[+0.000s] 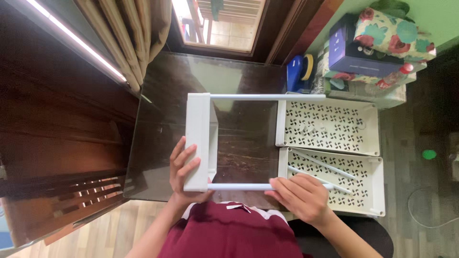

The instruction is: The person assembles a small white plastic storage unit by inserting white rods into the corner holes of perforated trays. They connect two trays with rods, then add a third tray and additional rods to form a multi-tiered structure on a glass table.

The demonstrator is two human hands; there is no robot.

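Two white poles join the shelf pieces I am working on: the near pole runs along my side of the glass-topped desk, the far pole along the window side. Both run from the solid white end panel on my left to a perforated tray on the right. My left hand is wrapped around the near end of the end panel, fingers over its top face, steadying it. My right hand is curled over the near pole close to where it meets the trays; whether the fingers fully close on it I cannot tell.

I judge this as the pole-fitting step of putting the rack together, with the near pole being seated. The next move seems to call for keeping the panel square while the pole is pressed straight into its socket.

A second perforated tray lies just beside the first, with loose spare poles in it. Beyond are a blue tool and floral boxes.
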